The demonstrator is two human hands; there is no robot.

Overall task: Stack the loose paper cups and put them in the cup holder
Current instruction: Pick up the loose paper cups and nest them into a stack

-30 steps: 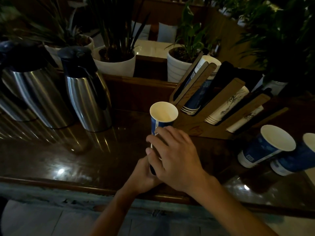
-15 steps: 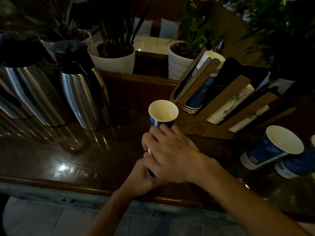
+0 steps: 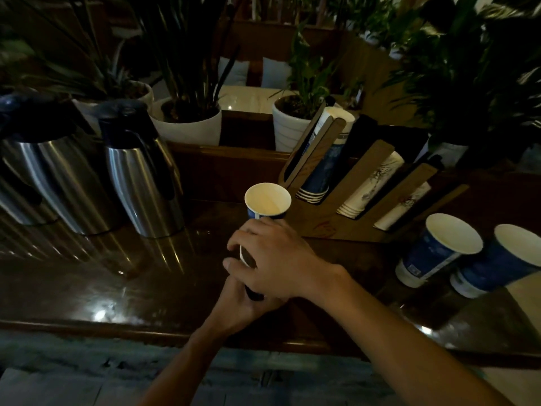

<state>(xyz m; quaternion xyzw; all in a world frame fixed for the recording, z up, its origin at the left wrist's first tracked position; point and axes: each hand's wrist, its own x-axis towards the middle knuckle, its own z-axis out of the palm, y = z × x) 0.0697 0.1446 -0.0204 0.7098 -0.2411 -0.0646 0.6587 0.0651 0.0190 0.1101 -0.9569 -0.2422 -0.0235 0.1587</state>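
The upright stack of blue paper cups (image 3: 268,202) is held above the dark wooden table (image 3: 146,282), the right hand (image 3: 275,265) with fingers curled round its middle and the left hand (image 3: 243,306) clamped at its base. The slanted wooden cup holder (image 3: 322,221) lies just beyond, to the right. Two loose blue cups (image 3: 439,253) stand nearer the right hand.

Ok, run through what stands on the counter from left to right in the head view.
first steel jug → second steel jug → held cups → wooden cup holder → loose blue cup → loose blue cup at the right edge
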